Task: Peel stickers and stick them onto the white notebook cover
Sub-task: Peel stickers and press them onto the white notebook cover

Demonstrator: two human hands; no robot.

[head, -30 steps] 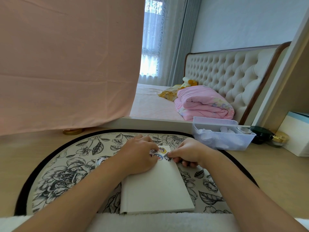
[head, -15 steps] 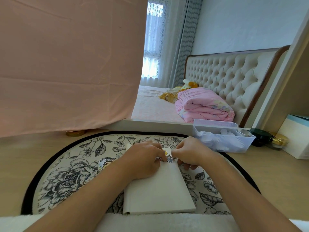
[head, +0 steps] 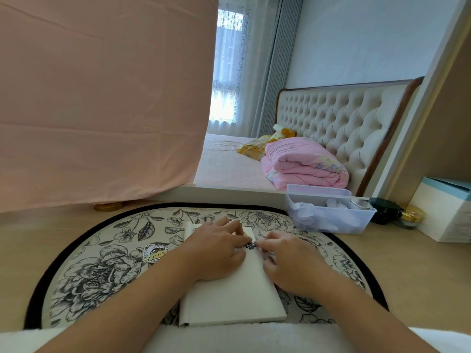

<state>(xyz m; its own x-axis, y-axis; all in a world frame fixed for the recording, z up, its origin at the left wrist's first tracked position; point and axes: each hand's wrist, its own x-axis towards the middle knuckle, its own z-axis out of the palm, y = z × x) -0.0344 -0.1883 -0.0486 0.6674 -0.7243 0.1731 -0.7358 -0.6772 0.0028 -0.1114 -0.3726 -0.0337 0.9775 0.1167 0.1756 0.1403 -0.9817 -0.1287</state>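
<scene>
A white notebook (head: 229,294) lay on a floral mat (head: 102,263) on the surface, the bare lower half of its cover nearest the person. Over its upper half the left hand (head: 216,250) lay flat, fingers nearly straight, apparently to pin the cover, while the right hand (head: 288,261), fingers curled, pinched the edge of a dark sticker (head: 251,246), seemingly to smooth it down beside a yellow sticker (head: 245,234). A spare sticker (head: 155,253) waited on the mat to the left, within reach, and a basket (head: 328,215) stood beyond, before the bed (head: 229,164).
</scene>
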